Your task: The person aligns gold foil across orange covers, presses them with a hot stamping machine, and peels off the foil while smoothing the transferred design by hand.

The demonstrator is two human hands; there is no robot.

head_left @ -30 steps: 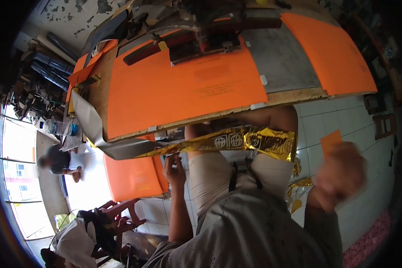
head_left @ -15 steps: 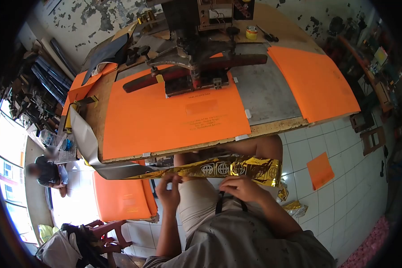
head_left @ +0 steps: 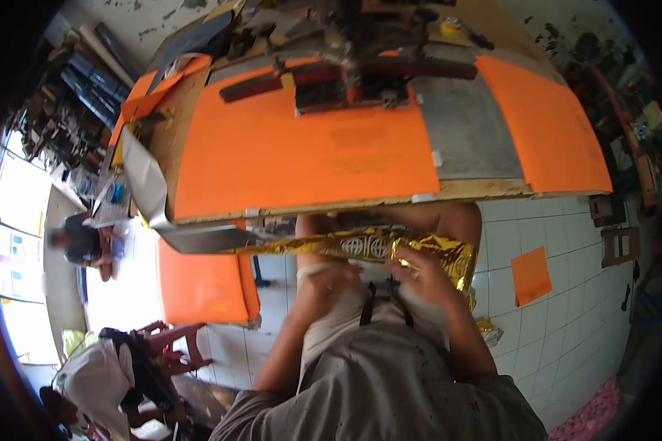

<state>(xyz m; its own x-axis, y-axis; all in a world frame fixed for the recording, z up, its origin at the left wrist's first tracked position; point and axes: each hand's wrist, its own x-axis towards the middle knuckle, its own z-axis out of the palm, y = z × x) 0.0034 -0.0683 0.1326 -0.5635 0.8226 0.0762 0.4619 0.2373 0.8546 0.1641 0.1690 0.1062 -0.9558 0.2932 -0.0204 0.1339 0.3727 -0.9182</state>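
A crumpled strip of gold foil (head_left: 331,245) with cut-out round emblems runs across my lap, below the table edge. Its left end joins a grey sheet (head_left: 198,239) that curls over the table's corner. My right hand (head_left: 425,273) has its fingers closed on the foil near the strip's right part. Below the strip, over my lap, is my left hand (head_left: 329,290), smeared by motion; its fingers cannot be made out clearly. An orange printed sheet (head_left: 301,158) lies on the table under the stamping press (head_left: 353,92).
More orange sheets (head_left: 552,132) lie on the table's right side, and a stack of orange sheets (head_left: 202,283) sits lower left. One orange piece (head_left: 531,276) is on the tiled floor. A seated person (head_left: 88,242) is at far left. A wooden stool (head_left: 187,345) stands lower left.
My left hand has come away from the foil, toward my lap and rightward. My right hand has risen onto the foil. The view has tilted down, so the table sits higher.
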